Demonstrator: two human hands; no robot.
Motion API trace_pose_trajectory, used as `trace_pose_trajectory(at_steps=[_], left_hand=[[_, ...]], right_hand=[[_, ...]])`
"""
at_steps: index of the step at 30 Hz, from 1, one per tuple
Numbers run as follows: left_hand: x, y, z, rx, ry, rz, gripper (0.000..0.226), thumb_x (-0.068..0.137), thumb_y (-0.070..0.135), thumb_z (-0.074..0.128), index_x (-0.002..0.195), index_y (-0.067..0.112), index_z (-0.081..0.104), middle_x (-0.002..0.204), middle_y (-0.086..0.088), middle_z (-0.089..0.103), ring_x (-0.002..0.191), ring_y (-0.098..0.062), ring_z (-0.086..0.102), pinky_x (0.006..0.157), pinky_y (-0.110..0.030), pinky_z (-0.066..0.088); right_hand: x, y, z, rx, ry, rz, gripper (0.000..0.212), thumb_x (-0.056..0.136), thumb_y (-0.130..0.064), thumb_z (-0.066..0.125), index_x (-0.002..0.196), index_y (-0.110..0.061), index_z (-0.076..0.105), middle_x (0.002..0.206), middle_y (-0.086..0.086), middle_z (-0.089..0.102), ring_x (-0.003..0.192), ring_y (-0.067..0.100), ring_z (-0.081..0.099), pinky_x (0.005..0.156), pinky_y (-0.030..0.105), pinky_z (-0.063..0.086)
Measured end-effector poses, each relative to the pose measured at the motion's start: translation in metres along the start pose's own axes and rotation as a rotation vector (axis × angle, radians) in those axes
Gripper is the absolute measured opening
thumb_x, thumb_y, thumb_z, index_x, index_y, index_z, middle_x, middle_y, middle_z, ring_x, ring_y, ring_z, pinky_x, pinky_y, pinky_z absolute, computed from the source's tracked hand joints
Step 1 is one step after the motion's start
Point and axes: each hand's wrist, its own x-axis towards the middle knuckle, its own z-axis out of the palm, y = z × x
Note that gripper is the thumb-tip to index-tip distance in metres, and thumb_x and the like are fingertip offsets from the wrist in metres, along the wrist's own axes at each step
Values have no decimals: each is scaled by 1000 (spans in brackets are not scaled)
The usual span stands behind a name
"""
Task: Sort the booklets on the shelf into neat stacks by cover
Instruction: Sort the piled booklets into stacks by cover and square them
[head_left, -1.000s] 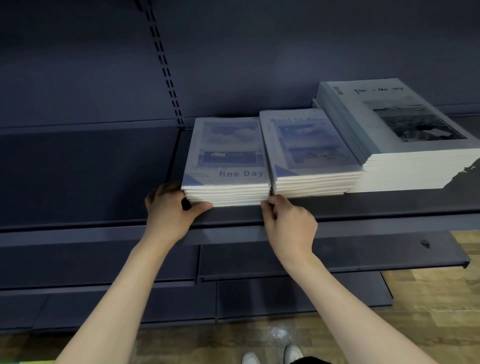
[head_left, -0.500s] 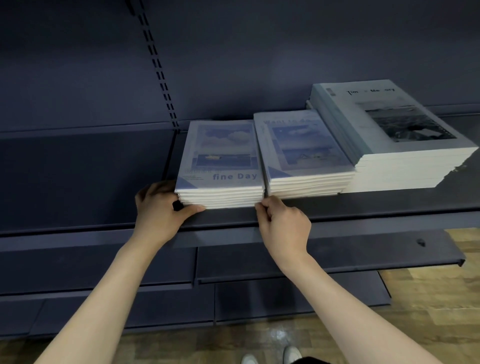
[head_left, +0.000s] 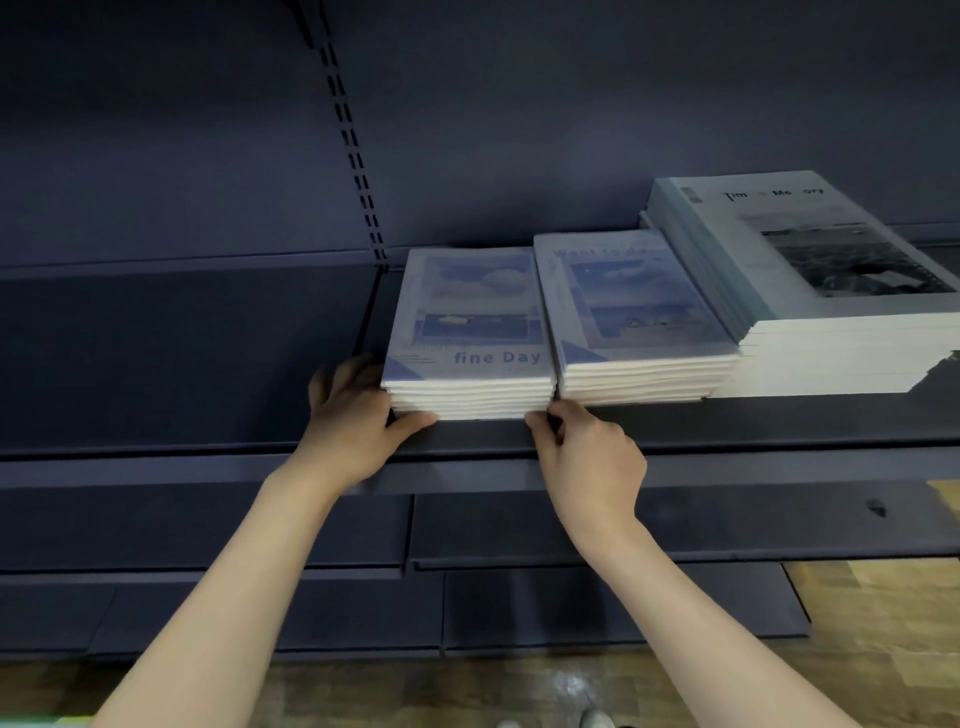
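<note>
Three stacks side by side on the dark shelf (head_left: 675, 434), sorted by cover: "fine Day" stack (head_left: 470, 374) at the left, "Want to" stack (head_left: 641, 358) touching its right flank, taller "Time Memory" stack (head_left: 831, 332) at the far right, butted against the middle one. Long axis of each booklet running front to back, short paper edges facing the shelf lip.

Left hand (head_left: 350, 421) cupped round the front-left corner of the "fine Day" stack: thumb flat along the front edge at the bottom, fingers wrapped up the left side, grasping rather than lying loose. Right hand (head_left: 592, 457) at the front-right corner, just where the seam between the two blue stacks meets the front; fingers curled, tips pinched at the lowest booklets. Whether anything is truly nipped between thumb and forefinger cannot be told.

Stack thus bracketed between both hands, directly ahead of the fingers and slightly above the wrists. Front edges of its lower booklets stepping forward a little, so probably a squaring-up step: push inward from left, press back along the long axis. Neither hand nearer; both touching. Risk: nudging the neighbouring stack askew.
</note>
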Motion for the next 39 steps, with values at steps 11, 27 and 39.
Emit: trace_pose_trajectory(at_steps=[11,27,39], left_hand=[[14,-8,-27,-184,-188,13,59,81,53,59,134,32,43,131,8,53,119,-17,47,106,-42,32],[4,-5,-8,-400,-72,-42,40,81,51,62,118,37,58,131,7,52,126,-19,34,111,-40,18],[18,13,-46,94,-215,-72,53,74,70,52,83,19,57,87,3,57,92,-19,51,92,-34,34]], right_hand=[[7,-3,-16,-74,-178,36,31,93,-45,47,101,-21,65,86,3,69,79,25,64,55,26,34],[8,-1,-11,-113,-21,44,24,82,-34,69,66,-16,68,49,5,61,44,26,57,46,20,26],[6,-7,-39,-144,-204,-18,27,94,-44,44,97,-23,61,82,0,67,74,21,62,52,26,31]])
